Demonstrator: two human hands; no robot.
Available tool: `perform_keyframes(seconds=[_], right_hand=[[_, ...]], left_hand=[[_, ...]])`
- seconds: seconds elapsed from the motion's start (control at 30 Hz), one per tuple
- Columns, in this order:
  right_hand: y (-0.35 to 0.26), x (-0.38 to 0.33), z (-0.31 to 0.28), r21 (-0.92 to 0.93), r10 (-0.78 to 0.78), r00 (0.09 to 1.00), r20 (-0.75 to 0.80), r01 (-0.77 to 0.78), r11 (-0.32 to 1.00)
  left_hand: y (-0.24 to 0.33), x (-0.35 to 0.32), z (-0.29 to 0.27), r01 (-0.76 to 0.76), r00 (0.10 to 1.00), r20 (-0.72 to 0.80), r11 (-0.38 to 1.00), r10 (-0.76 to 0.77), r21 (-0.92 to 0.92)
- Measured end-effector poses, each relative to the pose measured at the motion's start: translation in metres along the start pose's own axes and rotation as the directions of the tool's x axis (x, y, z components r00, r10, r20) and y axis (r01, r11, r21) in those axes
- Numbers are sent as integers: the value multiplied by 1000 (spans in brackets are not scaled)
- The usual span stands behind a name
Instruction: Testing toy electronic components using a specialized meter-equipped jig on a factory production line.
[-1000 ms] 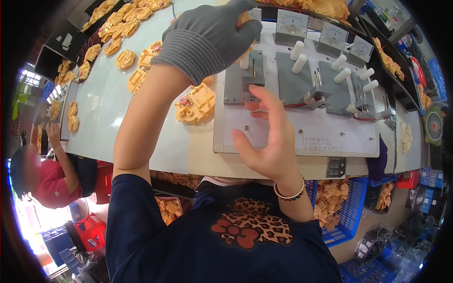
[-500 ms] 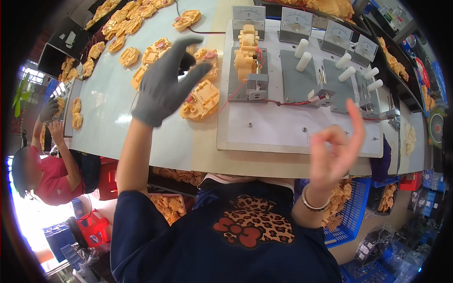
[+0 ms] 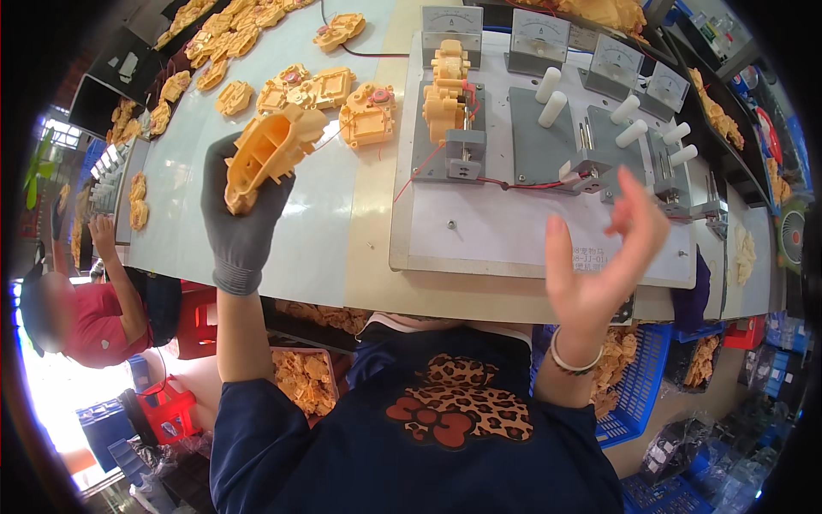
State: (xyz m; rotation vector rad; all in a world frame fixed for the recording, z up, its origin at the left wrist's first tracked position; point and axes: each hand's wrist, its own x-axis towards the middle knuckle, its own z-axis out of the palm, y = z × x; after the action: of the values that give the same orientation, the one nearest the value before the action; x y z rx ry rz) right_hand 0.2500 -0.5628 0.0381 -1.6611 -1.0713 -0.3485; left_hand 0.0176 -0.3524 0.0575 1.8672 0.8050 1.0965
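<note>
left hand point(image 3: 244, 214), grey knit glove, gripping orange moulded plastic housing point(image 3: 270, 154) raised above pale green table point(image 3: 321, 231) | right hand point(image 3: 599, 265) bare, fingers loosely spread, holding nothing, raised before white test board point(image 3: 514, 227)

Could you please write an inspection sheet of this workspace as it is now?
Surface: pale worktable bearing a white test board.
Job's things: orange plastic part held up; another clamped in a grey fixture.
Clutter: loose orange parts, white pegs, meters.
Grippers: gloved left hand grips the part; bare right hand raised, empty.
Cables: red wire on the board.
Surroundings: blue basket; a seated person.
</note>
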Motion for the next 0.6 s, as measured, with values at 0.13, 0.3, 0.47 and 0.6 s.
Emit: perform_keyframes(seconds=[0.13,0.3,0.47,0.6], right_hand=[[-22,-16,17,287,-95,951,295,6,958],[-23,-23,39,428,75,959,272,-190,884],[-20,-27,33,443,110,958,266,-223,868],[-17,-27,32,459,135,940,315,-275,844]], left_hand=[[18,4,8,32,999,31,999,-31,-40],[-16,18,24,622,783,608,163,-131,-766],[-53,39,52,722,668,738,-325,96,-611],[-24,47,57,772,619,783,-224,57,-594]])
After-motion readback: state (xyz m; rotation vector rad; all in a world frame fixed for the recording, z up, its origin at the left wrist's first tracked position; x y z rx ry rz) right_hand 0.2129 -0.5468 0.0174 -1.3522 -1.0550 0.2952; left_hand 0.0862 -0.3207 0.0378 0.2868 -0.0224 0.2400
